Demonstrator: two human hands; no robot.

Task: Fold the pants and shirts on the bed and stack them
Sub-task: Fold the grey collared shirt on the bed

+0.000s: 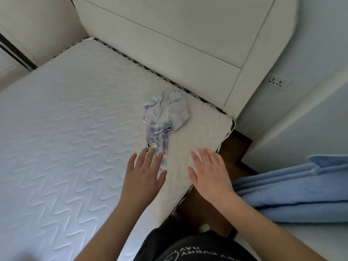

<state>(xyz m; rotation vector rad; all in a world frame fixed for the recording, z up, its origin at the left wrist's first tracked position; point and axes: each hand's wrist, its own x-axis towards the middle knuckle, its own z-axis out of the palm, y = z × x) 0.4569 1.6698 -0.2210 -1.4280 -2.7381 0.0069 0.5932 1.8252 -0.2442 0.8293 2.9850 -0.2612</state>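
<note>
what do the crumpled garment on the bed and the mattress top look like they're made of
Crumpled white garment with blue plaid trim: probably thin woven cotton, matte; it creases sharply and lies limp. White quilted mattress top: likely padded knit fabric with a slight sheen, stitched in a raised zigzag pattern.

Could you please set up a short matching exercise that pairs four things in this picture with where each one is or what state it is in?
Things:
1. crumpled garment
2. left hand
3. right hand
4. blue towels

Places or states:
A. folded, beside the bed on the right of the view
B. open, over the near corner of the mattress, not on any cloth
C. bunched up on the mattress, near the headboard
D. open, fingertips on the plaid end of the cloth

Pairs: 1-C, 2-D, 3-B, 4-A
</note>
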